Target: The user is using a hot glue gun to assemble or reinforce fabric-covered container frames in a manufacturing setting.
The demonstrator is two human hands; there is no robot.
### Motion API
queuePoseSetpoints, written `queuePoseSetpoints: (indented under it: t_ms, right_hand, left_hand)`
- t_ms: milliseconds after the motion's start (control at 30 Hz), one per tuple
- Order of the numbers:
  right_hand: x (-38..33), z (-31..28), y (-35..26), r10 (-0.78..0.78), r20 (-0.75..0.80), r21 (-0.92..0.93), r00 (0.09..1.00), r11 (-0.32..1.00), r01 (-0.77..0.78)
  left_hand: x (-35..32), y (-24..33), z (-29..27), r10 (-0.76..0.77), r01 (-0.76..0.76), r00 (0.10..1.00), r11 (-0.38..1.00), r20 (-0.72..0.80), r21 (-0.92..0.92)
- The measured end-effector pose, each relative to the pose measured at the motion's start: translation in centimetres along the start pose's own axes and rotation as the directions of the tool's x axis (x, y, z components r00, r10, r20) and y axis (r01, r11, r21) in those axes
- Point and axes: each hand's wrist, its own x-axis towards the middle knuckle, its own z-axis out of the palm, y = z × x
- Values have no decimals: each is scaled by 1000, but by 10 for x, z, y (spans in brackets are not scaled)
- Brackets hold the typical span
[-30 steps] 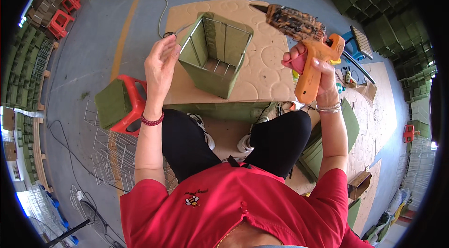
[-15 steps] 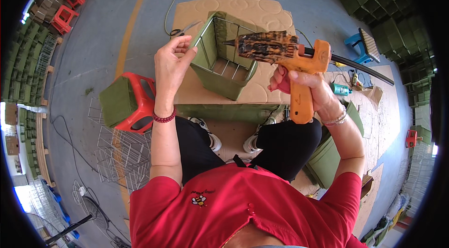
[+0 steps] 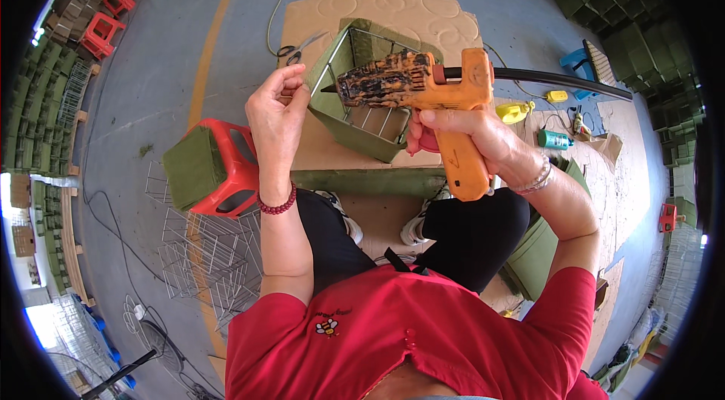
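Observation:
My right hand (image 3: pixel 483 136) is wrapped around the handle of an orange glue gun (image 3: pixel 462 162). Its scorched, blackened body points left, and a long black glue stick (image 3: pixel 559 81) sticks out behind. The nozzle tip is close to the left rim of a green fabric box (image 3: pixel 377 147) with a metal wire frame inside. At that same rim, my left hand (image 3: pixel 276 117) pinches the fabric edge between thumb and fingers. Part of the box lies hidden behind the glue gun. Black scissors (image 3: pixel 291 53) lie just beyond my left fingertips.
Cardboard (image 3: pixel 302 15) covers the work surface under the box. To the left stands a red stool (image 3: pixel 240 145) bearing a green fabric piece (image 3: pixel 192 173), near piled wire frames (image 3: pixel 208 256). A green bottle (image 3: pixel 555 140) and yellow bottle (image 3: pixel 513 112) lie at right.
The glue gun and my right hand have moved left, bringing the nozzle to the box's left rim. My left hand has shifted slightly down along that rim.

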Motion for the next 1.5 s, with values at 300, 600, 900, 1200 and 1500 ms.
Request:
queuePoseSetpoints:
  t_ms: [300,600,900,1200,1500]
  right_hand:
    - [6,15,-18,-1,-35,-97,999,995,-2]
    - [15,19,-14,60,8,-139,998,989,-58]
    - [12,21,-15,98,14,-202,995,975,-93]
    - [11,20,-10,115,25,-193,993,975,-108]
    - [11,22,-8,51,7,-187,999,981,-49]
  left_hand:
    - [-3,-9,1,-4,2,1000,990,-10,-139]
    - [-5,-6,-5,-48,51,999,991,22,-125]
    - [-8,0,-7,17,-18,1000,998,-14,-53]
    - [-11,5,-12,-3,3,1000,1000,5,-17]
    - [-12,3,-13,10,-10,1000,1000,5,3]
